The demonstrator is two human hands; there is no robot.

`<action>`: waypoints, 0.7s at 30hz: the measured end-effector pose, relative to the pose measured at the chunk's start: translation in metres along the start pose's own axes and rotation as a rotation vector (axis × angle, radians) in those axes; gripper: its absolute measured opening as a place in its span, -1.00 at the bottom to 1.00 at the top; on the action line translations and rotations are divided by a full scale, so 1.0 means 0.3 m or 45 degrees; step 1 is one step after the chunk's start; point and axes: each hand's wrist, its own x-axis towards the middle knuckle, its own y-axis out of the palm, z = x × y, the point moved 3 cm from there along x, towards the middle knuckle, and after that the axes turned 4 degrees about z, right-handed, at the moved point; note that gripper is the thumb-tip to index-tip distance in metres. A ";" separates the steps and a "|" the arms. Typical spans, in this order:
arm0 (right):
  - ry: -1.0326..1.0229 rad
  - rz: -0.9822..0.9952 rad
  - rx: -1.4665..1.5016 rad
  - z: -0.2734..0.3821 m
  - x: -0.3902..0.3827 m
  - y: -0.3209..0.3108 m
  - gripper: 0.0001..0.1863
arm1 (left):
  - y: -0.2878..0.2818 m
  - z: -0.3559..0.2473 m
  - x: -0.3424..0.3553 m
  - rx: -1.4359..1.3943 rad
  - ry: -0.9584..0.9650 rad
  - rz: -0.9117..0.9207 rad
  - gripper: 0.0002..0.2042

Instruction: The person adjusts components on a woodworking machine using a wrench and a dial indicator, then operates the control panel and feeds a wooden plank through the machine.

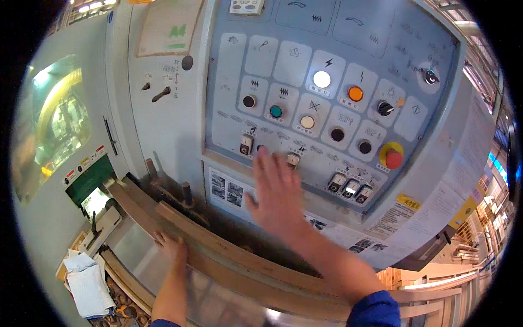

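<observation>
My right hand (pixel 280 193) is raised in front of the grey-blue control panel (pixel 226 131), slightly blurred, fingers stretched out. Its fingertips are over the lower row of switches, between a black-and-white rocker switch (pixel 246 144) and another rocker switch (pixel 293 160) that it partly covers. Whether a finger presses anything cannot be made out. Lower down, my left hand (pixel 171 248) lies with fingers spread on the near edge of a long brown board or rail (pixel 218 267), beside the shiny metal bed (pixel 144 261). No object shows in either hand.
A red emergency stop button (pixel 393 158) is at the panel's right. The rail leads to a green-edged opening (pixel 87 182) below a window (pixel 60 114). Two upright rods (pixel 187 193) stand behind the rail. A white cloth (pixel 90 286) lies at lower left; stacked wood (pixel 468 250) is at right.
</observation>
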 end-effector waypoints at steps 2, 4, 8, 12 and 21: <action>0.042 -0.003 -0.099 -0.062 0.079 -0.059 -0.11 | -0.031 -0.040 -0.025 0.006 -0.030 0.036 -0.09; 0.067 -0.015 -0.191 -0.097 0.109 -0.104 -0.09 | -0.034 -0.075 -0.046 0.044 -0.008 0.068 -0.10; 0.098 0.076 -0.393 -0.112 0.158 -0.084 -0.13 | -0.027 -0.007 -0.014 0.027 0.034 -0.006 -0.04; 0.168 0.274 -0.320 -0.191 0.126 -0.116 -0.19 | 0.036 -0.096 -0.079 0.075 -0.023 0.415 -0.05; 0.007 0.008 -0.382 -0.030 0.213 -0.106 -0.32 | -0.130 0.046 -0.073 0.169 -0.130 -0.010 -0.08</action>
